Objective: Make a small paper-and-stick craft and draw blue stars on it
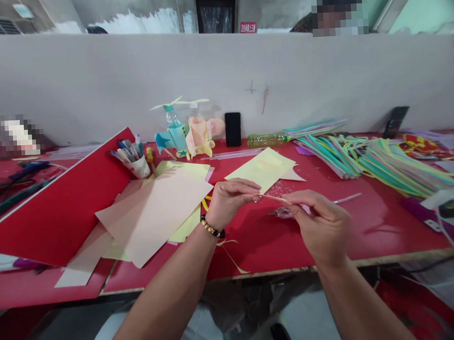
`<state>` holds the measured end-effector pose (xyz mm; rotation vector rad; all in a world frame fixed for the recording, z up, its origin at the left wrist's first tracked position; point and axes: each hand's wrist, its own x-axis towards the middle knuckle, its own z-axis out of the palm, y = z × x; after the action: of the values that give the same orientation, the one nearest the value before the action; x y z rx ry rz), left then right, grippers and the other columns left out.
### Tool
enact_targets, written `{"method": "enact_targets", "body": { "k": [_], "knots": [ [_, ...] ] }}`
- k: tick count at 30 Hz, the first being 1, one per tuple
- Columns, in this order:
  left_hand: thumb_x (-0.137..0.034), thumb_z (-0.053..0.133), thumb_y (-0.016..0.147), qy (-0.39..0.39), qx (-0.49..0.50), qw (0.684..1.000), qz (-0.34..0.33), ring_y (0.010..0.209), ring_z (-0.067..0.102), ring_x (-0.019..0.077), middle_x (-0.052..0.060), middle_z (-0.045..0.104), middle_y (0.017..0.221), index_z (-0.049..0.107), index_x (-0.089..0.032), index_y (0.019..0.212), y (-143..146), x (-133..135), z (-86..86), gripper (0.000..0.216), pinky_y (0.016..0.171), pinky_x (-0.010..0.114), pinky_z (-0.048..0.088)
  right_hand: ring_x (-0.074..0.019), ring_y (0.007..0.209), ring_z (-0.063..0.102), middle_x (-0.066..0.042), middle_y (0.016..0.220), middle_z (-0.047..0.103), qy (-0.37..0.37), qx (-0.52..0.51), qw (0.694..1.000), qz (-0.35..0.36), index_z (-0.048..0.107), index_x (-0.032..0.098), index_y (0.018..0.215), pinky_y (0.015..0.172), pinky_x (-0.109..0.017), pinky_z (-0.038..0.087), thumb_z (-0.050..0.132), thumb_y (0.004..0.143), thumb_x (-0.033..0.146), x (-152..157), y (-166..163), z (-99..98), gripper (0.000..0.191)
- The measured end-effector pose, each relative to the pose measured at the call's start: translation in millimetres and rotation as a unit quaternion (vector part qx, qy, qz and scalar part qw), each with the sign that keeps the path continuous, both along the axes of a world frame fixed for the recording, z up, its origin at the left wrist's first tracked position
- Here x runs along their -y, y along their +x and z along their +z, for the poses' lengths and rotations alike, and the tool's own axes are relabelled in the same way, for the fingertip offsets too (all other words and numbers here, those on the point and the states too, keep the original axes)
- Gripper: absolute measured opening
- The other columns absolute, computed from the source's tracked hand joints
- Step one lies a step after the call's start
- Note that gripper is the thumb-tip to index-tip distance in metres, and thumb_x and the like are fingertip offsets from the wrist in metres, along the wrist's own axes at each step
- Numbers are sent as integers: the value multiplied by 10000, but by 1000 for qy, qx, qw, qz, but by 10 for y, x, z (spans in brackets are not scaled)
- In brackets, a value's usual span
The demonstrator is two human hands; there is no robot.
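Midair, paper strip (273, 198) between hands (228, 203) (321, 227)

Head-worn view, looking forward and down over a red worktable (261, 244)

The camera sits at the person's head, close above the table, with the left hand (228, 203) and right hand (321, 226) near mid-frame and the forearms entering from the bottom edge. It faces a grey partition wall (222, 79) along the table's far side, and the frame's top edge looks past that wall.
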<state>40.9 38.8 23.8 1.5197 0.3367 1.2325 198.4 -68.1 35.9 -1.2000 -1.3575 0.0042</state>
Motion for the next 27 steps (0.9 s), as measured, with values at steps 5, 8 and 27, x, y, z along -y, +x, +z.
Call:
{"method": "enact_targets", "body": {
  "k": [5,8,27],
  "knots": [
    [-178,801,637,7,-12,1000,5,782,653,171,62,714,807,761,-200,715,-9,2,22,91,713,282,525,-150,688,625,-1,728,674,-28,-24,999,-7,688,206,780,635,-270,494,677,773,129,7,6,6,78],
    [-194,801,636,-8,-18,1000,-10,746,643,168,60,703,753,755,-183,704,-16,8,24,82,694,284,513,-147,645,630,0,709,679,-64,-59,996,-4,699,207,784,594,-262,503,682,777,170,13,21,-1,42],
    [-328,719,733,-113,-93,989,-17,487,479,57,-8,577,567,648,-122,681,-18,4,-21,224,483,188,379,-126,524,620,10,591,634,-196,-297,929,101,677,175,780,538,-237,536,748,721,271,-119,89,-98,133]
  ]
}}
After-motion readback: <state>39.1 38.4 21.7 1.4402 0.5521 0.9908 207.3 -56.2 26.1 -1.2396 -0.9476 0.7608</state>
